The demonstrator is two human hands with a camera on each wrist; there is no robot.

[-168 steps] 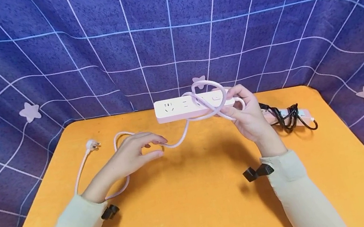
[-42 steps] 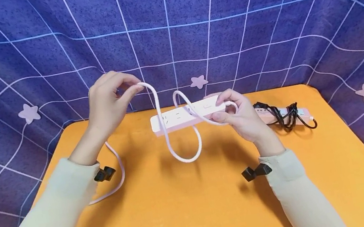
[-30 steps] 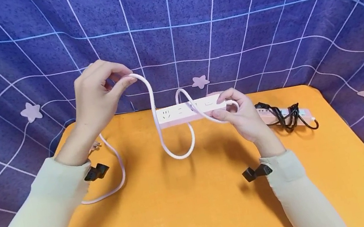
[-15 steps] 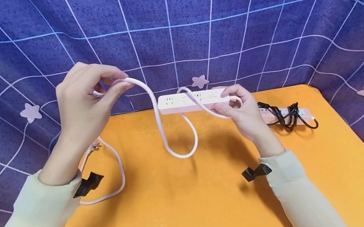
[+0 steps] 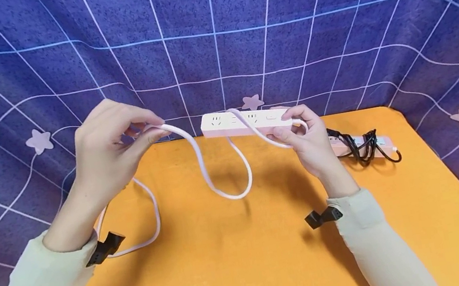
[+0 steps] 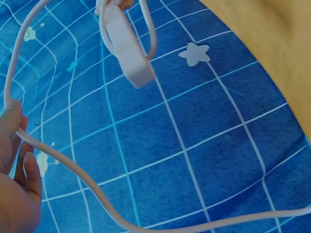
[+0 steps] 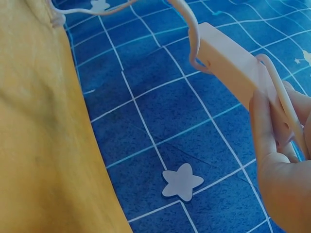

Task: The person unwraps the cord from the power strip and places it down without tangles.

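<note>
A white power strip hangs above the table, its socket face toward the head camera. My right hand grips its switch end, thumb in front and fingers over the top. The strip's white cord leaves that end, crosses once over the sockets, passes behind and dips in a loop below. My left hand pinches the cord between thumb and fingers, left of the strip. In the left wrist view the cord runs on past my fingers. The plug shows in the right wrist view; my left arm hides it in the head view.
A second power strip, wrapped in a black cord, lies on the table's right side. The orange table ends at a blue gridded cloth. More white cord curves on the table at left.
Earlier, several cord loops lay over the strip; now a single turn crosses it. My left hand took the cord, rose, drew it left, then lowered slightly. The strip has risen slightly.
</note>
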